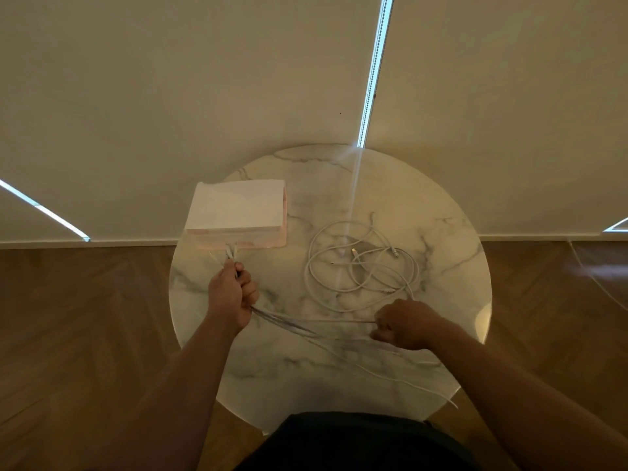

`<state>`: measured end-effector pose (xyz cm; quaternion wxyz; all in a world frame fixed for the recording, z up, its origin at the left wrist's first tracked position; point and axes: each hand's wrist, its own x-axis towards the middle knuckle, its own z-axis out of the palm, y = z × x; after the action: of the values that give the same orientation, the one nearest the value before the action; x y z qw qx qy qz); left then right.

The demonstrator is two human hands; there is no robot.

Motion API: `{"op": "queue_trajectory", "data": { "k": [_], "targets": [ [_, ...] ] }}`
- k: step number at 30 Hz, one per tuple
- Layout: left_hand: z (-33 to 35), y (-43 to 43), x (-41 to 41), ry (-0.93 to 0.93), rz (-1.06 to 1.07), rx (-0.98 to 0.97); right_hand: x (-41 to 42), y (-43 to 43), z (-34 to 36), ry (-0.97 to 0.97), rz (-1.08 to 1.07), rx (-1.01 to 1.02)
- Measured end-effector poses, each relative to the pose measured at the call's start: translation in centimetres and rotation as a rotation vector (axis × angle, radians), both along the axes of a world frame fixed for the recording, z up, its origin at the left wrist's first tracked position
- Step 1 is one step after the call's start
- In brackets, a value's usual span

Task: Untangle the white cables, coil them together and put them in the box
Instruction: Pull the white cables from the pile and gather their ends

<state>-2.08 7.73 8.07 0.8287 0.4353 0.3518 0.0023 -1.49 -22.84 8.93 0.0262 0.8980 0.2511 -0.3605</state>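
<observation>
Several white cables (339,321) stretch between the left hand (231,294) and right hand (406,323), both curled tightly around them.

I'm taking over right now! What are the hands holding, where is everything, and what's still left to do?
Left hand: grips several ends of the white cables, plugs poking out toward the box.
Right hand: grips the same strands, stretched between the hands.
Rest of them: a loose tangle on the marble table, right of the box.
Done: ends gathered. Left: untangle, coil, box them.
</observation>
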Motion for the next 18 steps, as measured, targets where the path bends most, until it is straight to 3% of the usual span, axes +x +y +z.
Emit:
{"op": "queue_trajectory", "data": {
  "k": [3,6,13,18],
  "targets": [
    [-0.2,0.6,-0.2,0.005,-0.002,0.013,0.5,-3.0,0.4,0.335,-0.193,-0.164],
    [0.2,0.2,-0.4,-0.005,-0.032,0.032,1.1,-4.0,1.3,0.354,-0.162,-0.256],
    [1.9,-1.2,0.2,-0.071,-0.093,0.069,2.3,4.5,7.1,0.137,-0.034,0.265],
    [3.3,-2.5,0.4,-0.091,-0.114,0.071,-1.1,12.3,4.0,0.196,-0.071,0.393]
  ]
}}
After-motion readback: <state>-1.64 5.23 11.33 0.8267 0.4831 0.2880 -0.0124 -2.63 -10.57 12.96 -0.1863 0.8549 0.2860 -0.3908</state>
